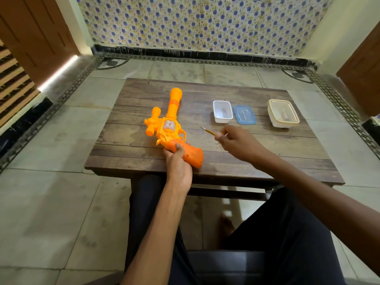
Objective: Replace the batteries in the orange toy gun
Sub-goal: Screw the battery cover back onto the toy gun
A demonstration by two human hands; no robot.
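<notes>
The orange toy gun (167, 124) lies flat on the wooden table (267, 153), barrel pointing away from me. My left hand (178, 165) grips its handle near the table's front edge, thumb on top. My right hand (236, 140) hovers over the table to the right of the gun and pinches a small yellow-handled screwdriver (208, 131), whose metal tip points left toward the gun. A small white container (222, 111) holds something brownish that I cannot make out. A cream container (283, 116) at the right holds a small cylindrical item.
A blue lid (244, 115) lies flat between the two containers. The low table stands on a tiled floor with a patterned wall behind. My legs in dark trousers sit under and in front of the table.
</notes>
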